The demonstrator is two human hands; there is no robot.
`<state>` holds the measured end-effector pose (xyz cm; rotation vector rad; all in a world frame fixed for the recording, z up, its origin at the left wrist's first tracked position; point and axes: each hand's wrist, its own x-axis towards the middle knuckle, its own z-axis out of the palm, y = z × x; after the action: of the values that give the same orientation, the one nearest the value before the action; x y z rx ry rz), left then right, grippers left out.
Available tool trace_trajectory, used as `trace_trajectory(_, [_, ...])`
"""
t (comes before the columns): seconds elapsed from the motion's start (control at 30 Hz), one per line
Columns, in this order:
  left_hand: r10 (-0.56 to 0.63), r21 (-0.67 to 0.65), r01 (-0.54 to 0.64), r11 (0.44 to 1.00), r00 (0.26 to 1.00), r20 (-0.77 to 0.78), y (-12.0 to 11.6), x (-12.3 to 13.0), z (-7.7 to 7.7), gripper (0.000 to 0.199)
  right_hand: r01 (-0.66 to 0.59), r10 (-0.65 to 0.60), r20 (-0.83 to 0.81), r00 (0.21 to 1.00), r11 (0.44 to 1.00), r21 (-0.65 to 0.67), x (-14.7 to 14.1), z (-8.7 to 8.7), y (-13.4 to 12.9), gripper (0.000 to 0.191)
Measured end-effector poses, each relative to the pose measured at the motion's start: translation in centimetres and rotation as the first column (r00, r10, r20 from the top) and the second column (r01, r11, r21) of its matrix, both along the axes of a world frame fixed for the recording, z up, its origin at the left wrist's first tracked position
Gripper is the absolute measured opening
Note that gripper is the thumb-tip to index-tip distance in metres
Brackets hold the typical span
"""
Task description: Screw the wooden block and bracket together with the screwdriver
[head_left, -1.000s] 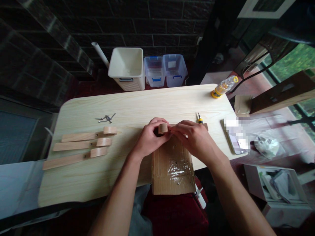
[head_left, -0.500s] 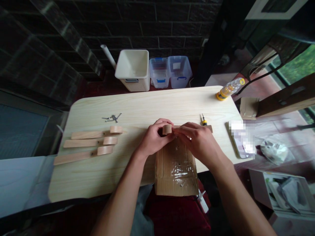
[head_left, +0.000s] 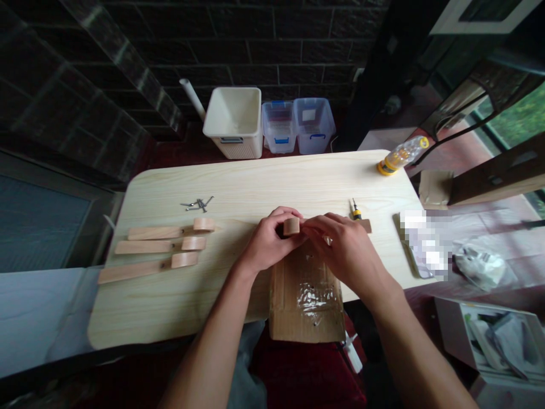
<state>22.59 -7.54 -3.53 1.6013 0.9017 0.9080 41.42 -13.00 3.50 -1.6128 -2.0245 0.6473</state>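
- Everything on the table (head_left: 276,182) shows further right in the view than a second ago, yet against the cardboard (head_left: 306,325) the hands have hardly shifted
- Both hands sit over the far end of the cardboard, close together
- Left hand (head_left: 269,241) is closed around a curved wooden piece (head_left: 292,226), thumb on the near side, fingers wrapping the far side; the piece's rounded face shows between them, at the cardboard's far left corner
- Right hand (head_left: 347,241) has its fingertips bunched against the right side of that piece, above the cardboard's far end; whether they pinch anything cannot be told
- Wooden end (head_left: 365,225) sticks out past the right hand, beyond the cardboard's far right corner; its link to the held piece is hidden
- Screwdriver (head_left: 356,213) lies just behind that end, tip pointing away from the cardboard
- Three wooden strips (head_left: 147,247), each with a curved block (head_left: 184,260) at the end nearer the cardboard, lie well left of it
- Loose screws (head_left: 201,205) lie in a small heap, beyond and left of the cardboard
- Clear bottle (head_left: 402,156) with yellow ends stands far off, beyond and right of the cardboard
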Motion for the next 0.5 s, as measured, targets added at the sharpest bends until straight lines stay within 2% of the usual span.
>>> trace_trajectory(0.2, [-0.006,-0.010,0.006,1.000,1.000,-0.001,0.0,0.0,0.0,0.019,0.002,-0.002,-0.019,1.000,1.000,0.013,0.1,-0.2,-0.1,0.021])
trace_trajectory(0.5, [-0.012,-0.016,0.012,1.000,1.000,0.001,-0.1,-0.1,0.3,0.022,-0.127,0.123,0.069,0.990,0.991,0.044,1.2,0.2,-0.5,0.033])
